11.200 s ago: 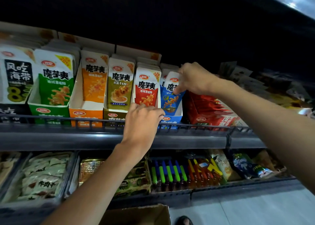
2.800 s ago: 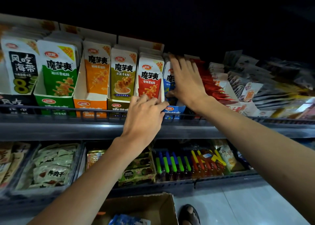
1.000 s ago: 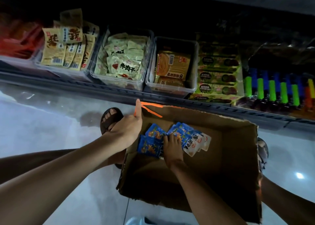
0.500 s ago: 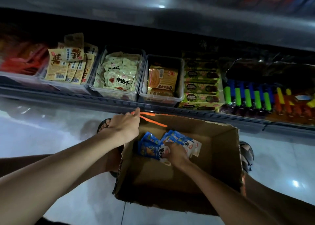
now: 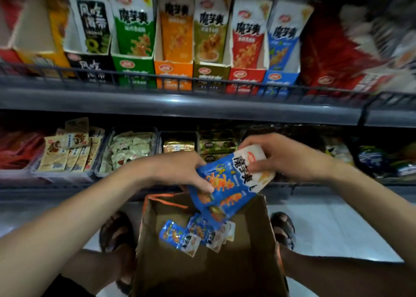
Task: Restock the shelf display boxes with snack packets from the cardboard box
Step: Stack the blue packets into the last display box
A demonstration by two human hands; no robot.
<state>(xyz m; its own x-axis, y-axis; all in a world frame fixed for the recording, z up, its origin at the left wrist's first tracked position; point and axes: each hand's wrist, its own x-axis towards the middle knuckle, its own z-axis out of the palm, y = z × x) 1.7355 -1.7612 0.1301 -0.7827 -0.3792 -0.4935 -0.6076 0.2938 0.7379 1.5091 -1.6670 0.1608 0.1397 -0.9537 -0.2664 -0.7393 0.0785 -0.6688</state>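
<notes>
- Since half a second ago, both hands have come up out of the cardboard box [image 5: 157, 263]. The right hand [image 5: 290, 159], which was down among the packets, now carries a bunch of blue snack packets [image 5: 227, 188] in the air. The left hand [image 5: 177, 173] has left the box's rim to join it.
- The left fingers [image 5: 203, 185] curl round the bunch's lower left edge, and the right fingers [image 5: 258, 167] pinch its white top end. I cannot tell how many packets are in the bunch.
- The bunch hangs tilted above the box's far rim, in front of the lower shelf [image 5: 90, 185]. It is well below the blue display box [image 5: 280, 78], which stands toward the right end of the upper shelf [image 5: 180, 107].
- By my judgement the pick-up is done and the lift to that display box comes next. Squaring the bunch with both hands first would help it slide in upright.
- A few loose packets [image 5: 191, 236] lie on the cardboard box's floor near its far wall, so more loads remain.
- The packets are flat, glossy film pouches, blue with orange print and white tops. They will likely flex and slip against each other.
- The cardboard box is dull brown, with an orange strip at its far left corner. The display boxes look like stiff printed card with cut-away fronts.
</notes>
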